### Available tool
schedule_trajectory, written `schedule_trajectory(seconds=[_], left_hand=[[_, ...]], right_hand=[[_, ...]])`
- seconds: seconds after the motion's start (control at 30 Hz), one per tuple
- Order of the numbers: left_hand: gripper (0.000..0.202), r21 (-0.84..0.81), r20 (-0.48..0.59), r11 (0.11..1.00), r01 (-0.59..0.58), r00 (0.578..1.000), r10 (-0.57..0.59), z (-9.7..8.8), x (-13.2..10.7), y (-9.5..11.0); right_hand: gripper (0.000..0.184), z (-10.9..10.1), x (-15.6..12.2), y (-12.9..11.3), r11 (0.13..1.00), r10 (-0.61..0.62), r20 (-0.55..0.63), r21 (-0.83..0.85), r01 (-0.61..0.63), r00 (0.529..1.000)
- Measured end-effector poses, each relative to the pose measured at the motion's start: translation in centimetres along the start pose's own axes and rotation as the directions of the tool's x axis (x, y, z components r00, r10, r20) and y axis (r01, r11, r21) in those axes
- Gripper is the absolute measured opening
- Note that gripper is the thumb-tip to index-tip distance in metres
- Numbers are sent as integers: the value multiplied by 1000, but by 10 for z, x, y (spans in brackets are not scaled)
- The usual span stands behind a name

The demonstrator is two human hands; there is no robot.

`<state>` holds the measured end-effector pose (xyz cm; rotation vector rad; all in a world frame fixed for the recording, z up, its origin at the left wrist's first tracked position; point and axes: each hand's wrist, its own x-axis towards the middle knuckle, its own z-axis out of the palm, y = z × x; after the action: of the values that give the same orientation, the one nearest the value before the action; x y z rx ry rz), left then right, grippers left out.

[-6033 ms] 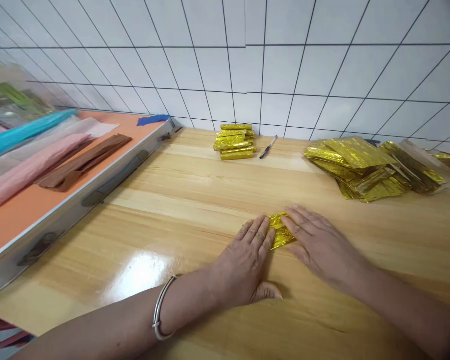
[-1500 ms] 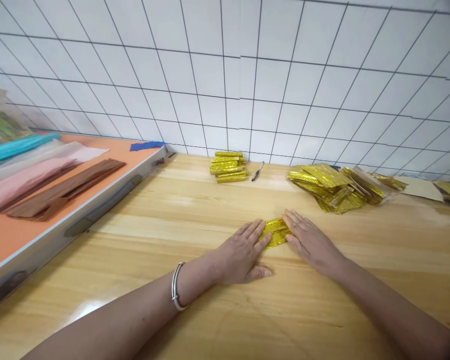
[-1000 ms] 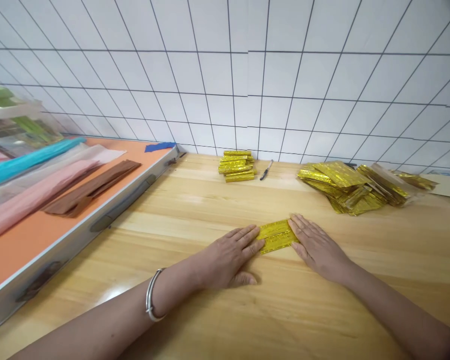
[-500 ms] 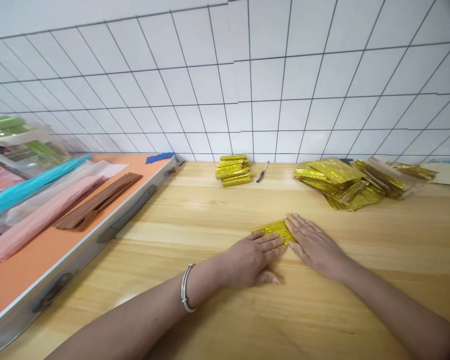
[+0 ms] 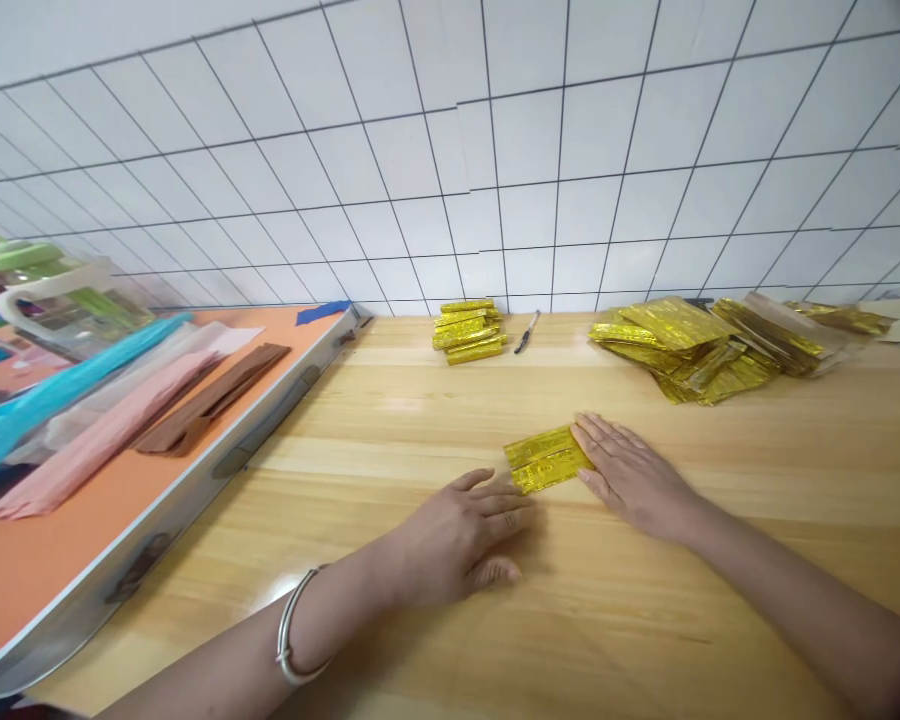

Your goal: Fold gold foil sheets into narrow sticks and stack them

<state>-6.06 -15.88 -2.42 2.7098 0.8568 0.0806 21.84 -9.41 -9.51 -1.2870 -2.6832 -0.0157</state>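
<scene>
A folded gold foil sheet [image 5: 546,460] lies flat on the wooden table [image 5: 390,420]. My right hand [image 5: 630,475] rests flat with its fingers stretched out, the fingertips touching the foil's right end. My left hand [image 5: 457,530] lies flat on the wood just below and left of the foil, fingers extended, apart from it. A metal bangle [image 5: 292,640] sits on my left wrist.
A small stack of folded gold foil pieces [image 5: 469,331] and a pen [image 5: 526,332] lie by the tiled wall. A loose heap of gold foil sheets [image 5: 712,345] sits at the back right. An orange tray [image 5: 60,520] at left holds pink, brown and blue paper.
My left hand has slid back off the foil toward me, and more of the folded piece now shows. My right hand stays at its right end. The camera view tilted slightly.
</scene>
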Motion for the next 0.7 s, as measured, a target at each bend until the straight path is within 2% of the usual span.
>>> schedule_trajectory(seconds=[0.1, 0.2, 0.33, 0.5, 0.7], left_hand=[[49, 47, -98, 997, 65, 993, -60, 0, 19, -1], [63, 112, -166, 978, 173, 974, -153, 13, 48, -3], [81, 136, -177, 959, 250, 958, -224, 38, 74, -7], [84, 170, -195, 950, 263, 954, -229, 53, 73, -10], [78, 145, -185, 950, 276, 951, -248, 45, 72, -12]], right_hand=[[62, 2, 0, 1, 1000, -4, -16, 2, 4, 1000], [62, 3, 0, 2, 1000, -12, -29, 12, 12, 999], [62, 3, 1, 2, 1000, -19, -21, 5, 19, 1000], [62, 1, 1, 0, 1000, -1, -21, 7, 1, 1000], [63, 1, 0, -1, 1000, 29, -18, 3, -29, 999]])
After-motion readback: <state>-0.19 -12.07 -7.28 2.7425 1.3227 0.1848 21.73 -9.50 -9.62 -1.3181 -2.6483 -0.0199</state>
